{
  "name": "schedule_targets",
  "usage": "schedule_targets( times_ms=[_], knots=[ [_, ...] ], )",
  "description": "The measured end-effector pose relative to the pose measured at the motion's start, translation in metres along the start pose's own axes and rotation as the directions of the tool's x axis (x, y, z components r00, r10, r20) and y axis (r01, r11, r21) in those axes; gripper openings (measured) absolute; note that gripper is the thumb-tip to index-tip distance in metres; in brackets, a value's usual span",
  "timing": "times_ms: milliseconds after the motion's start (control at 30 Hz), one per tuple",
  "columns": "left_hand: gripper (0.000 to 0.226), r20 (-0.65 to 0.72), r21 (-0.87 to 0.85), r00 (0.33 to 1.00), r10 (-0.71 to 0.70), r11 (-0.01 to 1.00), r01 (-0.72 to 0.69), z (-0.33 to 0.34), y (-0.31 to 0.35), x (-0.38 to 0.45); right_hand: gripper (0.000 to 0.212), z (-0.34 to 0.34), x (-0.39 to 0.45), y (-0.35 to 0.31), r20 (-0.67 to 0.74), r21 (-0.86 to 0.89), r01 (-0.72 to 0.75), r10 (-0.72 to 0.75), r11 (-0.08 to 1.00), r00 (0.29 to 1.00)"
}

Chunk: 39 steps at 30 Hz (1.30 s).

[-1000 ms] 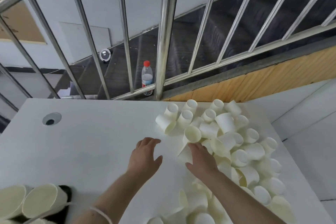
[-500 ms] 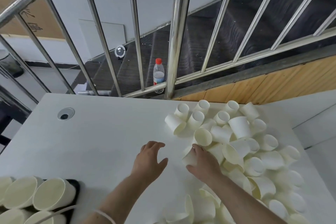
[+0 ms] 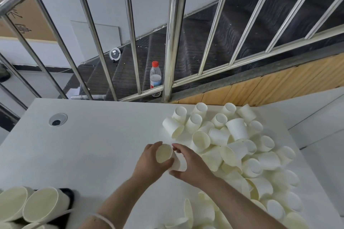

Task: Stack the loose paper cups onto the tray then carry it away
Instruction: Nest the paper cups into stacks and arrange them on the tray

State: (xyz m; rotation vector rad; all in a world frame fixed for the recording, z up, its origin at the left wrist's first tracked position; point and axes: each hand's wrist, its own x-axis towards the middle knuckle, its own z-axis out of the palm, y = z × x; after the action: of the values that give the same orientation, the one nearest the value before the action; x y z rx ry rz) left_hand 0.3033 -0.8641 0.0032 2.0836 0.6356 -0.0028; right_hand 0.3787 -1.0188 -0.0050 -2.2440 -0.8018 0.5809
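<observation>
At the near left corner, large cream paper cups [image 3: 42,208] lay on their sides on a black tray [image 3: 68,194]. Mid-table, the left hand [image 3: 149,161] and right hand [image 3: 193,163] both grasped one small white paper cup [image 3: 167,156], tilted with its mouth toward the camera, just above the white table [image 3: 83,145]. To the right sprawled the heap of loose white paper cups [image 3: 242,150]. Beyond the table edge stood a steel railing [image 3: 172,42] and a clear red-capped plastic bottle [image 3: 155,78].

hands [image 3: 149,161]: 2; water bottle [image 3: 155,78]: 1; loose paper cups [image 3: 236,132]: several dozen, uncountable; tray [image 3: 69,194]: 1
</observation>
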Motion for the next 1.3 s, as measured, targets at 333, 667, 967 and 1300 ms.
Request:
schedule_targets(
  times_ms=[333, 667, 967, 1300],
  knots=[
    [0.074, 0.010, 0.433, 1.000, -0.021, 0.901, 0.015, -0.016, -0.038, 0.004, 0.045, -0.034, 0.015, 0.030, -0.246, -0.414, -0.352, 0.269, 0.840, 0.931],
    [0.078, 0.051, 0.441, 0.999, 0.016, 0.897, -0.037, -0.016, -0.050, 0.007, 0.017, -0.028, 0.030, 0.038, -0.200, -0.493, -0.330, 0.264, 0.805, 0.943],
    [0.085, 0.061, 0.465, 0.997, 0.036, 0.883, -0.061, -0.012, -0.047, 0.008, 0.018, -0.005, 0.019, 0.019, 0.054, -0.397, 0.049, -0.030, 0.917, 0.998],
    [0.074, 0.063, 0.467, 0.997, 0.052, 0.881, -0.076, -0.014, -0.046, 0.000, 0.059, 0.006, 0.010, 0.000, 0.148, -0.461, 0.069, 0.000, 0.884, 0.989]
  ],
)
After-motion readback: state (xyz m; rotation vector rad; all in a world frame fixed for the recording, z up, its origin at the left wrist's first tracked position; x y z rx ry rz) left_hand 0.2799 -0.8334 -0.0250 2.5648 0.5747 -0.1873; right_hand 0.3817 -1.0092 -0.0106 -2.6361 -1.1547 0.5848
